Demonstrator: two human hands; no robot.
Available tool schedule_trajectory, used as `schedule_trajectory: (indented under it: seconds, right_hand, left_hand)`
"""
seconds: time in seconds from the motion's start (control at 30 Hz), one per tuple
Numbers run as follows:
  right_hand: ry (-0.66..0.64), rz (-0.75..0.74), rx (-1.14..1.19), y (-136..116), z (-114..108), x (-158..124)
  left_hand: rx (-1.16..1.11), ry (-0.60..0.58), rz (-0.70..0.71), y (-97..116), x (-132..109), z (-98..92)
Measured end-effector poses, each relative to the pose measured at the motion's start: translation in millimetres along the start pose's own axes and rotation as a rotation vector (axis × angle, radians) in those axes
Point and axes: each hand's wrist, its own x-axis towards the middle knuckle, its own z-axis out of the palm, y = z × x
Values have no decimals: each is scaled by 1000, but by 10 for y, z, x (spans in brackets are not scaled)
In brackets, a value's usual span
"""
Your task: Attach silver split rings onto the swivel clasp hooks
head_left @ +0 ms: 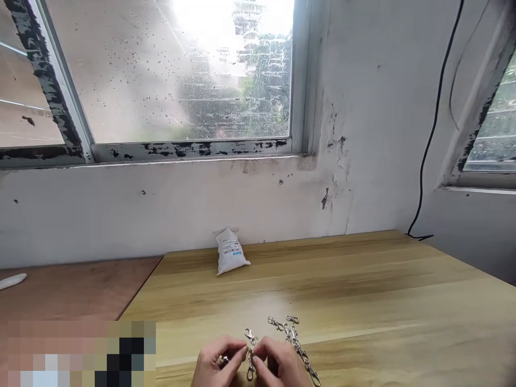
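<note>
Two grips — left hand (216,366), right hand (282,366) — pinch one clasp (250,370); loose clasps (293,334) beside, packet (230,251) beyond.

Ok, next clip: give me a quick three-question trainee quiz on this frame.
1. True or false: the left hand and right hand pinch a metal clasp between their fingertips.
2. Where is the white pouch? A) at the far edge of the table, by the wall B) beside the hands C) on the windowsill
3. Fill in: the loose clasps lie next to the ___ hand.
Key: 1 true; 2 A; 3 right.
</note>
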Motion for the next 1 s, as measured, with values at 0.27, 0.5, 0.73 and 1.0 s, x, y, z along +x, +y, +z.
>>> schedule_trajectory:
  seconds: [0.27, 0.5, 0.73, 1.0]
  right_hand:
    - [98, -109, -91, -259, -200, -118]
    - [244, -249, -335, -171, -277, -91]
    - [272, -344, -474, -194, -266, -83]
    - [248, -326, -534, -219, -286, -106]
  left_hand:
    - [-86, -7, -73, 210, -41, -47]
    - [-23, -34, 9, 215, -68, -69]
    - [221, 64, 195, 179, -69, -58]
    - [339, 130, 214, 206, -94, -45]
